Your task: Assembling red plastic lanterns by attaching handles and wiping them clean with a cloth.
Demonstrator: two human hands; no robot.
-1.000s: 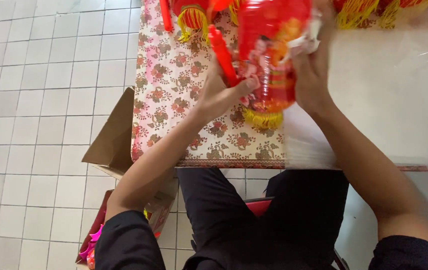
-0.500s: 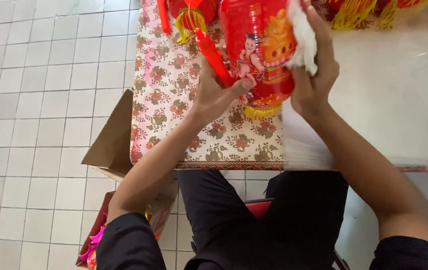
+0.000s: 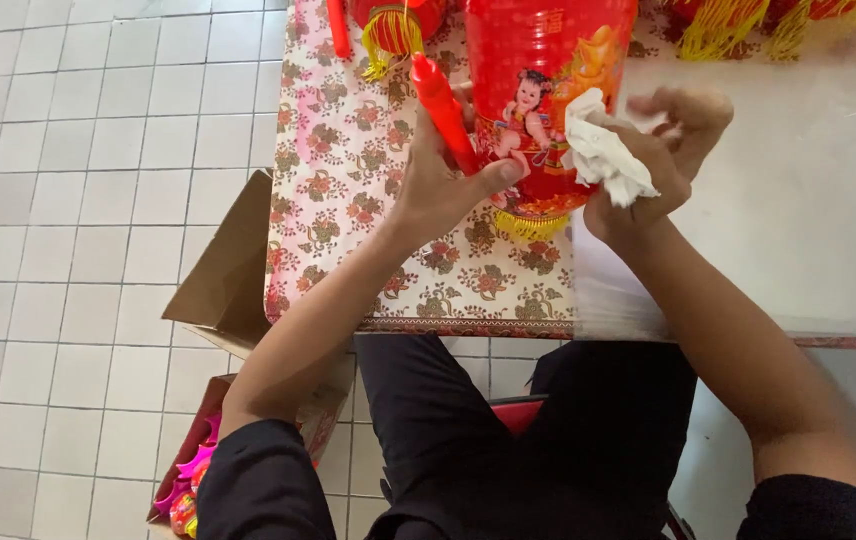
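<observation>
A red paper lantern [image 3: 538, 110] with a printed child figure and a gold fringe at its base is held above the table. My left hand [image 3: 443, 185] grips its left side, with a red stick [image 3: 445, 112] running up past my fingers. My right hand [image 3: 653, 165] is closed on a crumpled white cloth [image 3: 603, 150] pressed against the lantern's right side.
The table [image 3: 358, 230] carries a floral cover on the left and a white sheet on the right. More red lanterns with yellow tassels [image 3: 398, 25] lie along the far edge. An open cardboard box [image 3: 223, 280] with bright items stands on the tiled floor at my left.
The lantern has been turned so the child figure faces me. My right hand with the cloth has slid down its right side.
</observation>
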